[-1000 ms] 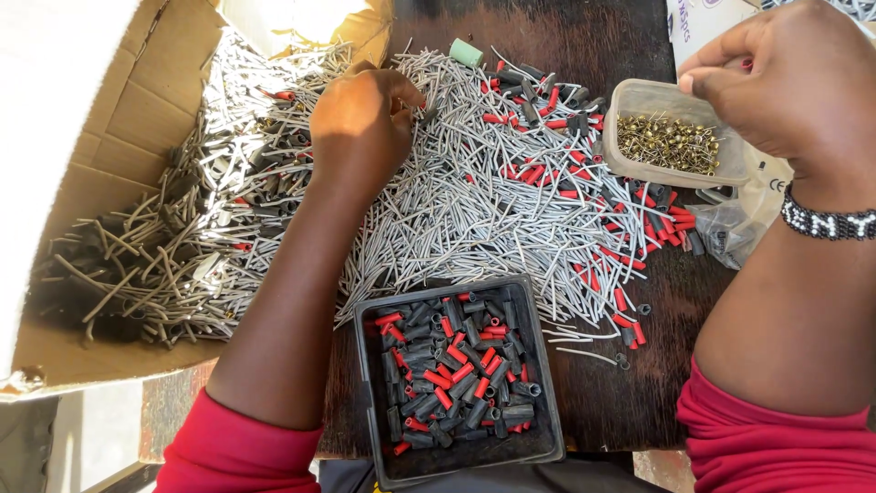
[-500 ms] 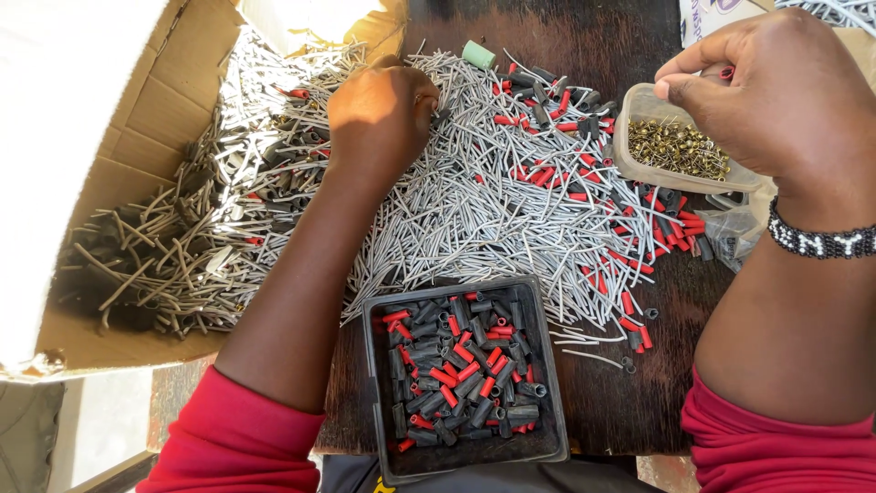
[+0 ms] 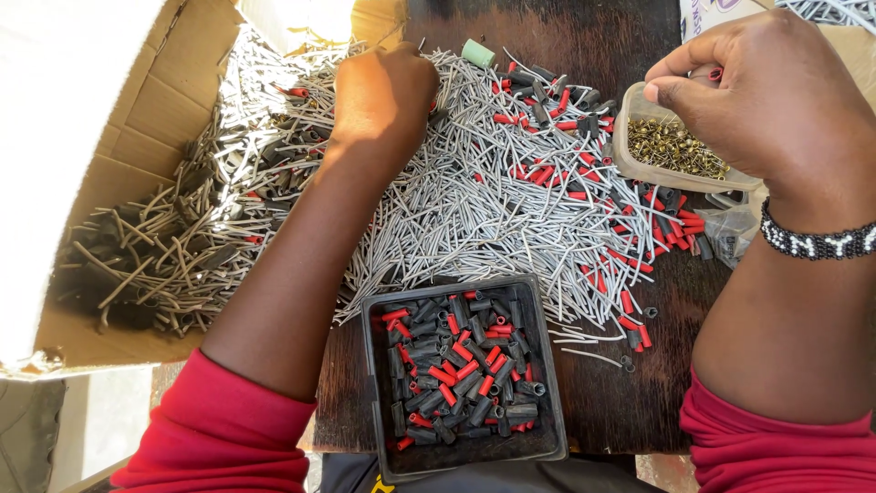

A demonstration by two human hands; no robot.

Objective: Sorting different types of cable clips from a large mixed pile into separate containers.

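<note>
Here I see my left hand (image 3: 383,96) curled knuckles-up in the heap of bent grey wire pins (image 3: 474,210) on the dark tabletop (image 3: 630,402); what its grip holds I cannot tell (fingers tucked under). My right hand (image 3: 766,100) pinches a small red sleeve (image 3: 714,74) above the clear tub of brass eyelets (image 3: 673,151). The black tray of red and black sleeves (image 3: 461,374) sits nearest me.

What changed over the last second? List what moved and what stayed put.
The right hand shifted left over the clear tub of brass pieces, fingers pinched on a small red-tipped piece. The left hand edged slightly right on the pile of grey wires, knuckles down. The black tray of red and black sleeves and the cardboard box kept their places.
</note>
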